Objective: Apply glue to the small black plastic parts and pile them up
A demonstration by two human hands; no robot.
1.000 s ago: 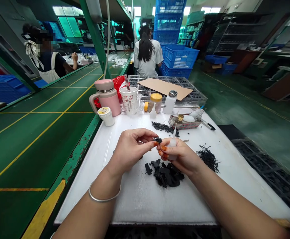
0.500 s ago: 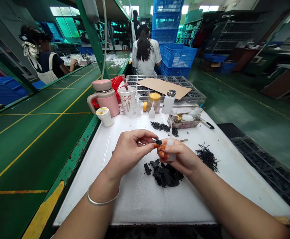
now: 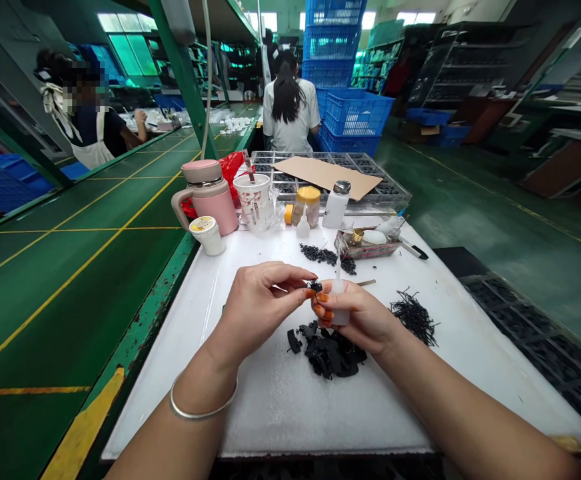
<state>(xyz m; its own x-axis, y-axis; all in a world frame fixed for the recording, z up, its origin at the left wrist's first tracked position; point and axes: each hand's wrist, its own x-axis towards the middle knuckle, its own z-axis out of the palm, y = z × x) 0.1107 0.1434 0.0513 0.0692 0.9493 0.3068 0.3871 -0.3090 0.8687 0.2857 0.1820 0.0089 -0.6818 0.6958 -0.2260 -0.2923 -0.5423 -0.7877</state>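
Between its thumb and fingertips my left hand (image 3: 258,303) pinches a small black plastic part (image 3: 314,286). My right hand (image 3: 358,312) is wrapped round a translucent squeeze bottle (image 3: 339,303) with a thin nozzle pointing up. Its orange-stained thumb and fingertips meet at the edge of the black part; whether they also grip a small piece there I cannot tell. Below the hands lies a heap of black curved plastic parts (image 3: 333,352). To the right is a bundle of thin black pins (image 3: 414,317). Small black rings (image 3: 323,255) are scattered beyond the hands.
Along the back of the white board (image 3: 265,413) stand a pink thermos (image 3: 213,200), a paper cup (image 3: 254,200), a small white tub (image 3: 207,235), a yellow-lidded jar (image 3: 307,203) and a white bottle (image 3: 337,205). A small box (image 3: 370,247) holds bottles. Two people sit beyond.
Both hands stay close together, with the black part turned slightly in the fingers. The whole view has shifted a little. The co-worker at left has raised a hand.
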